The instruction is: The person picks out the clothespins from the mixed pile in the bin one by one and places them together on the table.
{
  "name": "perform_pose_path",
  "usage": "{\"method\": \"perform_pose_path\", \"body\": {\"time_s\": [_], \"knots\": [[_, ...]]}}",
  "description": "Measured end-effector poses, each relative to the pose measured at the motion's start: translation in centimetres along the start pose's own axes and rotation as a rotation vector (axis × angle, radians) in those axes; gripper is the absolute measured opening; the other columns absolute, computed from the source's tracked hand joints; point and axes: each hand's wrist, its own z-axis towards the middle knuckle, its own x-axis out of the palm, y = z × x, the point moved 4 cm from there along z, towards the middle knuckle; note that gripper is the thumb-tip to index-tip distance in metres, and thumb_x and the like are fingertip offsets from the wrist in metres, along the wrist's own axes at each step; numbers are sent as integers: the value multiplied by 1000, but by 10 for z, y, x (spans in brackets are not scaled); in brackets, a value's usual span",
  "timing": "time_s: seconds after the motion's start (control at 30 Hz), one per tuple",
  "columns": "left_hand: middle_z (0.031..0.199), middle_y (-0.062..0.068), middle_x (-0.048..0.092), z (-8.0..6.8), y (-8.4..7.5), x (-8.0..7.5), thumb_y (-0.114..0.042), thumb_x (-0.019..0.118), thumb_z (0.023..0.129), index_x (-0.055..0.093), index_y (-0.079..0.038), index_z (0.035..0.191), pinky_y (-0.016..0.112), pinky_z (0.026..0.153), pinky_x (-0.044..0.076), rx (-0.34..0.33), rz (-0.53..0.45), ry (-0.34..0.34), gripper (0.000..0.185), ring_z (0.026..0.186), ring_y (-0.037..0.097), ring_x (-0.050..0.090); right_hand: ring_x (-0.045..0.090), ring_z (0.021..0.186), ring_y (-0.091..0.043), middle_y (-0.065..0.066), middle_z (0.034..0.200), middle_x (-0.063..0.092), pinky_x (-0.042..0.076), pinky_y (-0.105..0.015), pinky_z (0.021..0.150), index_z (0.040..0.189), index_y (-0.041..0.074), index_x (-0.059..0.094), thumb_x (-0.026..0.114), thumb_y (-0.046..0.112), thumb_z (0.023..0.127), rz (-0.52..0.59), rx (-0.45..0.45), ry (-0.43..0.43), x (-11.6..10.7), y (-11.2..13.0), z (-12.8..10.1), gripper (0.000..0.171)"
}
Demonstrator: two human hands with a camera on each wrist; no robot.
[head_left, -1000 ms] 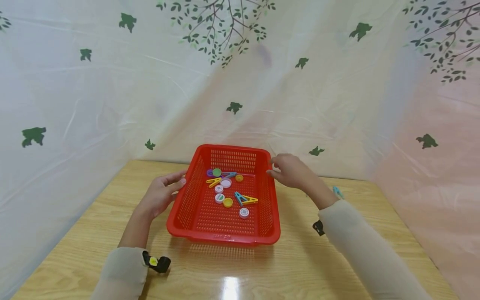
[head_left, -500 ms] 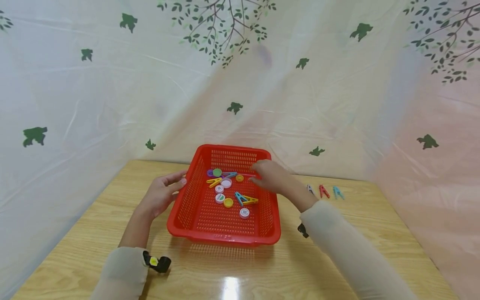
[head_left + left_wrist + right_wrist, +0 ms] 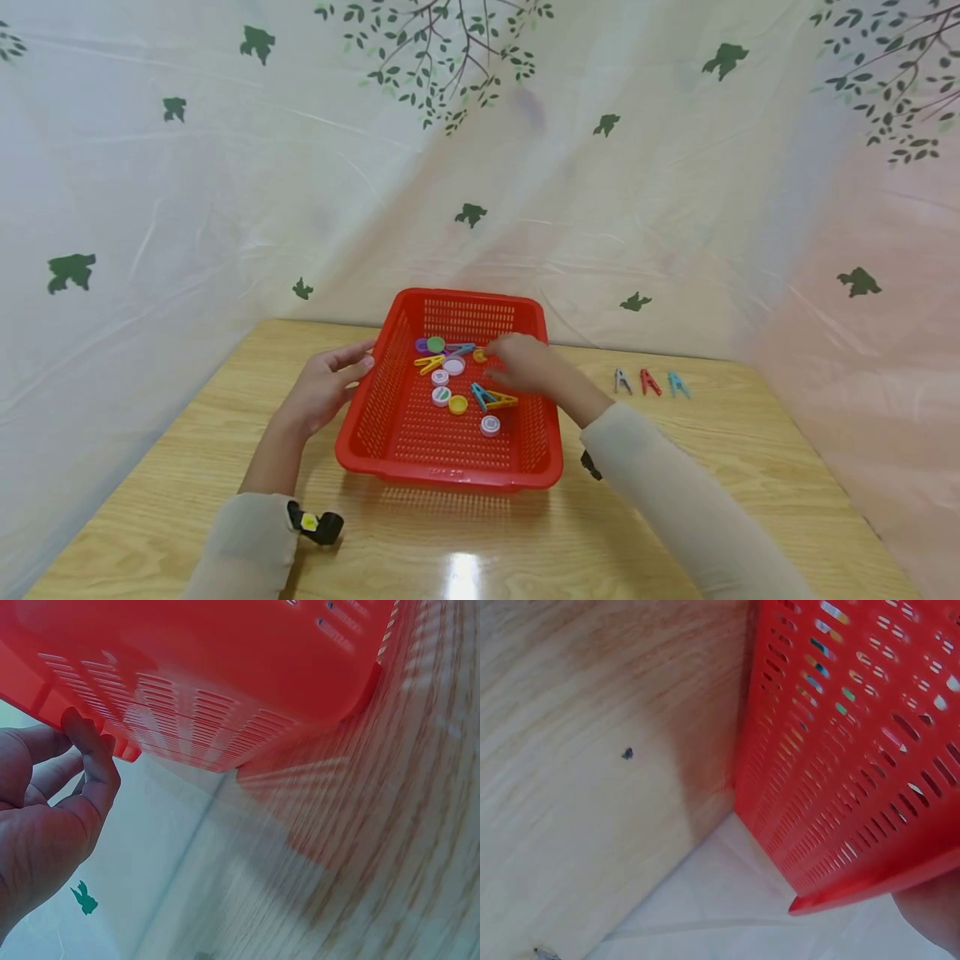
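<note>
A red plastic basket (image 3: 450, 477) stands on the table. My left hand (image 3: 318, 392) grips its left rim, and in the left wrist view the curled fingers (image 3: 94, 761) meet the rim's edge. My right hand (image 3: 525, 364) reaches over the right side into the basket, fingertips down beside a small yellow cap (image 3: 480, 356). Its thumb and fingers stand apart. Inside lie a blue clothespin (image 3: 481, 396) crossing a yellow clothespin (image 3: 504, 400), another yellow clothespin (image 3: 431, 364), a green cap (image 3: 436, 344) and several white caps. In the right wrist view the basket wall hides most of that hand.
To the right of the basket, a grey clothespin (image 3: 622, 381), a red clothespin (image 3: 650, 382) and a light blue clothespin (image 3: 678, 384) lie in a row on the wooden table (image 3: 720, 467). A pale curtain (image 3: 337, 208) with leaf prints hangs behind the table's back edge.
My right hand has moved left from outside the right rim, down into the basket. The row of clothespins, mostly hidden by that arm before, now shows. My left hand stays at the rim.
</note>
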Motion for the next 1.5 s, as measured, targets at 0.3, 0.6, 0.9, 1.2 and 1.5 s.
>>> {"method": "perform_pose_path", "body": {"time_s": [0.3, 0.6, 0.9, 1.2, 1.5], "knots": [[149, 16, 52, 0, 0, 0, -24, 62, 104, 51, -12, 151, 36, 94, 58, 7, -9, 5, 50, 122, 28, 62, 68, 101, -22, -10, 121, 73, 58, -39, 95, 128, 6, 70, 76, 29, 94, -18, -15, 32, 8, 6, 4, 42], [148, 16, 53, 1, 1, -1, -23, 62, 104, 51, -11, 151, 36, 93, 58, 10, -15, 2, 50, 120, 27, 63, 58, 71, -13, 1, 88, 71, 53, -28, 71, 113, 12, 76, 77, 39, 92, -94, -1, 178, 16, 8, 9, 34], [146, 16, 54, 1, 1, 0, -22, 63, 103, 52, -9, 150, 37, 92, 58, 18, -23, 5, 49, 116, 24, 65, 60, 64, -11, 7, 72, 63, 52, -26, 68, 101, 17, 76, 79, 45, 88, -124, 15, 249, 29, 8, 12, 31], [146, 16, 55, 1, 1, -1, -23, 63, 103, 53, -11, 150, 37, 93, 58, 16, -23, 1, 49, 118, 26, 64, 61, 66, -12, 5, 72, 63, 54, -28, 71, 100, 18, 74, 78, 47, 89, -188, 54, 263, 32, 9, 14, 31], [147, 15, 55, 0, 1, -1, -25, 63, 103, 52, -12, 151, 37, 94, 58, 21, -10, 3, 51, 121, 29, 62, 63, 68, -10, 9, 77, 65, 57, -28, 74, 106, 20, 76, 78, 47, 88, -215, 60, 281, 38, 8, 16, 32]]}}
